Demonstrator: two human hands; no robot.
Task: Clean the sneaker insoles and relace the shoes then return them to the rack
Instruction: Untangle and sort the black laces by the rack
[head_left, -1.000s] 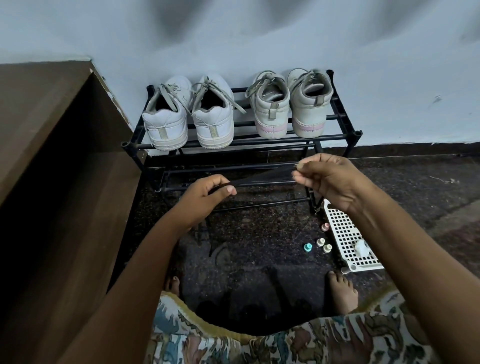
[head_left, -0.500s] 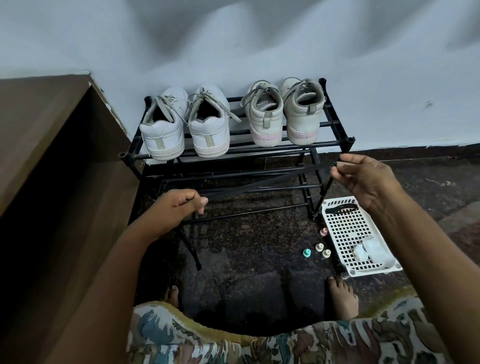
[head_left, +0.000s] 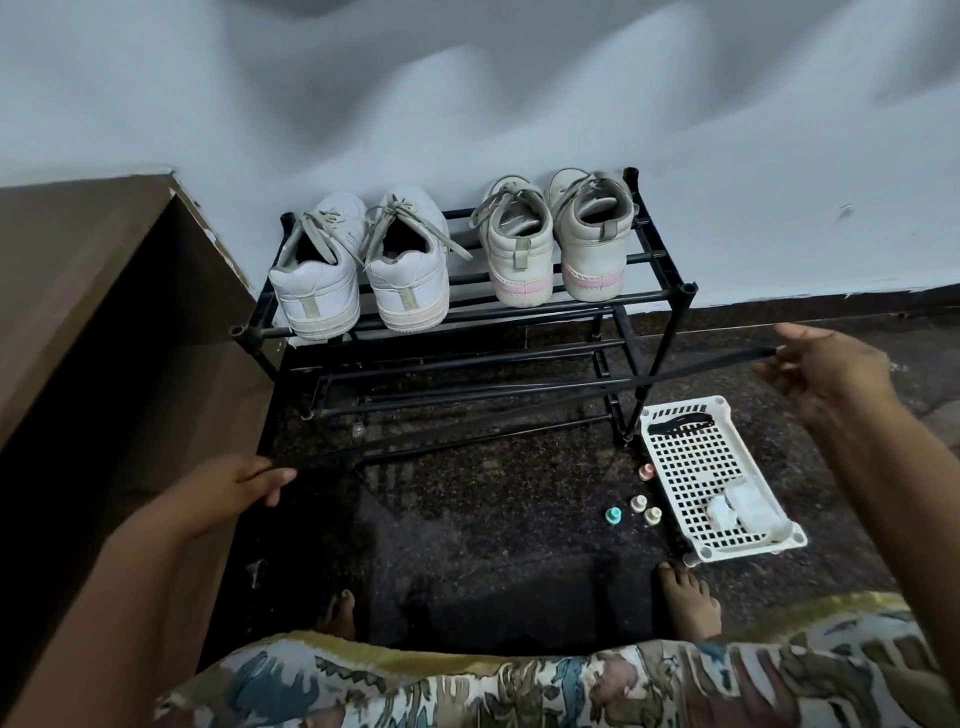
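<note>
Left hand (head_left: 244, 486), right hand (head_left: 826, 371) well apart, each pinched one end of dark lace (head_left: 717, 366), stretched taut before rack (head_left: 688, 288). White sneakers (head_left: 405, 280), grey sneakers (head_left: 519, 254) sat on top shelf, laced (pale laces). Relacing seemingly unfinished; insole cleaning untellable.

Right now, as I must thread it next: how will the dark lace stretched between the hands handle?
Probably floppy: the dark lace runs straight only because the left hand and right hand pull it taut; released, it would likely sag. It looks thin and flat, so probably very light, easy to pinch.
</note>
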